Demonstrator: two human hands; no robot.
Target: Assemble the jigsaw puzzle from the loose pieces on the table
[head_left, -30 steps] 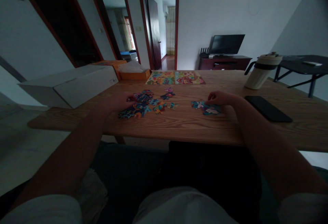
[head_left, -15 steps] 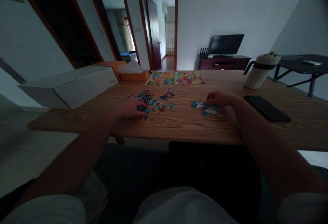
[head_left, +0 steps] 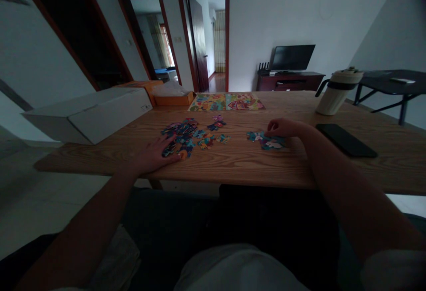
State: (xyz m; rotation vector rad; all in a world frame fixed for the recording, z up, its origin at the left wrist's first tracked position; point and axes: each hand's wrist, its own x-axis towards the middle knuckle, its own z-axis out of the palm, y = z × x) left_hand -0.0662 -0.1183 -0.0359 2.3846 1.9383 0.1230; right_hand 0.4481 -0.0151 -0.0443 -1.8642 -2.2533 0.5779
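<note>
Wooden table (head_left: pixel 233 162): our flat left hand (head_left: pixel 153 155) touches loose puzzle pieces (head_left: pixel 189 135); curled right hand (head_left: pixel 284 127) steadies 1 small joined patch (head_left: pixel 268 141).

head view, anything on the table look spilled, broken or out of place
Nothing stands out. The loose puzzle pieces lie scattered flat on the wooden table by the left hand, and a small joined patch sits under the right hand. The jug stands upright, and the phone lies flat.

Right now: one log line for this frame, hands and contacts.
left hand: flat, fingers on loose puzzle pieces | right hand: curled at joined puzzle cluster | surface: wooden table
</note>
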